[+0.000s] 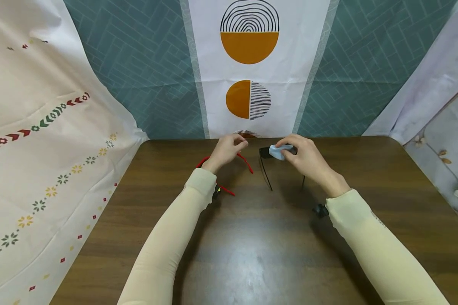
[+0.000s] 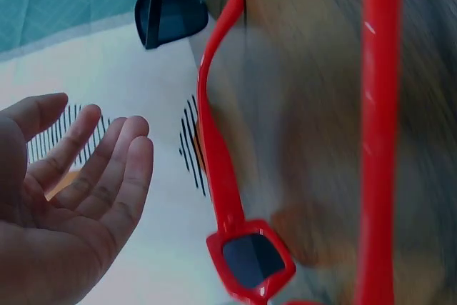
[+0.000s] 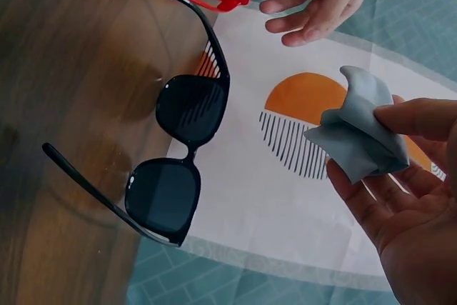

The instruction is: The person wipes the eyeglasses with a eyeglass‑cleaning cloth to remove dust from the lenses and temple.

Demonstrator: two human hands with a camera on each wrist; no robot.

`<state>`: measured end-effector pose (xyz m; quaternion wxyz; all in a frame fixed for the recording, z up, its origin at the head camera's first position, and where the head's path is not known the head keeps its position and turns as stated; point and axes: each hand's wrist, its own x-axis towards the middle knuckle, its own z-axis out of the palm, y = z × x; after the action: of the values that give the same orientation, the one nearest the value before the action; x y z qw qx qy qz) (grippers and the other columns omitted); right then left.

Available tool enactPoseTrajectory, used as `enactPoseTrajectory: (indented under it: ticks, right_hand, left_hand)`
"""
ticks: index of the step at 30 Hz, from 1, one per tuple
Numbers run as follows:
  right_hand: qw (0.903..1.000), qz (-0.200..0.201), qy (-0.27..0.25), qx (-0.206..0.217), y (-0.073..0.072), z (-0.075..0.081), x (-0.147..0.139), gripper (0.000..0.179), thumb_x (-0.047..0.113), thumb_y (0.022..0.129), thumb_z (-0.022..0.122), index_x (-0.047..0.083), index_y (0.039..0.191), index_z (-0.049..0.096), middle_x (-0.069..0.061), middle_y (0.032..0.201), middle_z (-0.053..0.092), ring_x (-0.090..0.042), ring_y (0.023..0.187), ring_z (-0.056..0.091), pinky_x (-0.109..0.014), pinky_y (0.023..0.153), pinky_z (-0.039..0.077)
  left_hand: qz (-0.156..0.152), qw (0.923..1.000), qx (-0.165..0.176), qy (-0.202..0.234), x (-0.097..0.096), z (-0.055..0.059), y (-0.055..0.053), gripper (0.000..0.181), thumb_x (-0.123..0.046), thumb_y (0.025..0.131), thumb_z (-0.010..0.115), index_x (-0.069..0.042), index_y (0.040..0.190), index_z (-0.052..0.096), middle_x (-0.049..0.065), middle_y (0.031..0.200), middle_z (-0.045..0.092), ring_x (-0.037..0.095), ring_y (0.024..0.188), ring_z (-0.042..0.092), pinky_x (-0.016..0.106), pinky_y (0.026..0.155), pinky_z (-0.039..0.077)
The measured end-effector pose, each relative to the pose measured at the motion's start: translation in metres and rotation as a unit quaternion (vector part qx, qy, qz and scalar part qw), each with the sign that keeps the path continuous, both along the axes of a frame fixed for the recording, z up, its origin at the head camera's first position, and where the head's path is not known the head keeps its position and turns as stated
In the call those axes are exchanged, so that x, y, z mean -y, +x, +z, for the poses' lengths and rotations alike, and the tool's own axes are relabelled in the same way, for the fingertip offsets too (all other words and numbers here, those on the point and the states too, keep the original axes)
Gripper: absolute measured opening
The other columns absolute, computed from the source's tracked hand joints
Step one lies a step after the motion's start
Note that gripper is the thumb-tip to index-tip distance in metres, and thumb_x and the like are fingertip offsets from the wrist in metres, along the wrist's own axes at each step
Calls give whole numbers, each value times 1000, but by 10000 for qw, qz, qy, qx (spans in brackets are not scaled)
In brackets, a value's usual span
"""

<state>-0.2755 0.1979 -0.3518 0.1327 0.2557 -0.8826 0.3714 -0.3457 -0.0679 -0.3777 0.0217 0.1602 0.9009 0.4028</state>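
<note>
Between thumb and fingers, my right hand point(image 1: 305, 156) pinches a folded light-blue cloth point(image 3: 360, 130). Black sunglasses point(image 3: 189, 108) stand on the table just beyond that hand, their temples unfolded toward me; in the head view the cloth overlaps their front. My left hand point(image 2: 86, 183) is held in the air with its fingers loosely extended and nothing in them. Below and beside it are red-framed sunglasses point(image 2: 221, 169) with dark lenses, temples also unfolded. In the head view the left hand and wrist hide much of the red pair.
The brown wooden table point(image 1: 259, 237) ends at a back edge just past both pairs of glasses. Behind it hangs a green cloth point(image 1: 137, 76) with a white printed panel point(image 1: 210, 55). A white patterned cloth point(image 1: 42, 140) drapes along the left side.
</note>
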Motion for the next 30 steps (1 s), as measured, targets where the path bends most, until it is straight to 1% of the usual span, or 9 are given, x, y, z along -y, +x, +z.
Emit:
enactPoseTrajectory:
  ticks: [2, 5, 9, 12, 16, 19, 22, 26, 30]
  right_hand:
    - [10000, -23, 12, -25, -3, 2, -1, 19, -3, 98, 67, 3, 114, 74, -15, 115, 69, -28, 90, 60, -41, 77, 47]
    - [10000, -71, 26, 6, -6, 5, -2, 19, -2, 99, 66, 3, 115, 74, -15, 116, 69, -27, 88, 59, -40, 76, 47]
    - [9998, -104, 32, 150, -8, 5, -4, 19, -1, 101, 64, 3, 116, 74, -15, 119, 67, -27, 89, 60, -41, 77, 49]
    - [9996, -129, 66, 258, -10, 4, -4, 19, 0, 101, 63, 3, 118, 73, -15, 121, 67, -28, 90, 61, -41, 77, 50]
    - [9989, -169, 159, 397, -15, 3, -5, 20, 0, 102, 62, 3, 119, 73, -16, 123, 66, -28, 87, 60, -42, 75, 50]
    - [9983, -207, 234, 495, -19, 1, -5, 21, 0, 102, 61, 3, 120, 73, -17, 124, 66, -28, 88, 60, -43, 75, 50]
    - [9976, -244, 264, 593, -23, 0, -4, 21, 0, 103, 61, 2, 120, 72, -18, 125, 65, -30, 92, 61, -45, 78, 51]
    - [9966, -324, 206, 729, -28, -2, -4, 21, 0, 102, 62, 2, 120, 72, -17, 127, 65, -32, 96, 62, -47, 81, 53]
    - [9957, -402, 139, 823, -32, -3, -6, 21, 0, 101, 63, 3, 120, 73, -16, 127, 66, -33, 98, 63, -47, 81, 54]
  left_hand:
    - [40, 10000, 56, -49, -7, 1, -2, 27, -30, 108, 60, -10, 123, 69, 10, 116, 71, 31, 102, 69, 36, 82, 52]
    - [121, 9997, 180, -115, -16, 1, -3, 27, -30, 108, 59, -10, 124, 68, 15, 115, 72, 27, 96, 68, 34, 78, 51]
    - [202, 9992, 285, -186, -25, -5, -5, 28, -30, 108, 59, -10, 125, 68, 19, 110, 73, 24, 87, 66, 30, 71, 49]
    - [291, 9988, 343, -193, -32, -9, -6, 28, -30, 109, 58, -10, 125, 69, 17, 109, 74, 25, 89, 70, 29, 69, 49]
    - [456, 9979, 408, -191, -42, -12, -8, 27, -29, 108, 60, -10, 124, 69, 14, 107, 75, 24, 91, 73, 30, 72, 51]
    - [594, 9969, 461, -222, -48, -14, -8, 26, -28, 107, 61, -9, 122, 68, 12, 102, 75, 22, 86, 73, 33, 74, 53]
    - [709, 9957, 529, -262, -52, -16, -8, 26, -29, 106, 62, -7, 122, 67, 12, 99, 75, 22, 82, 73, 35, 76, 55]
    - [735, 9950, 649, -200, -55, -20, -9, 28, -29, 106, 64, -6, 122, 65, 14, 100, 75, 25, 83, 76, 37, 80, 57]
    - [728, 9951, 657, -86, -61, -24, -10, 28, -30, 104, 66, -6, 120, 65, 13, 100, 75, 25, 83, 77, 38, 86, 58]
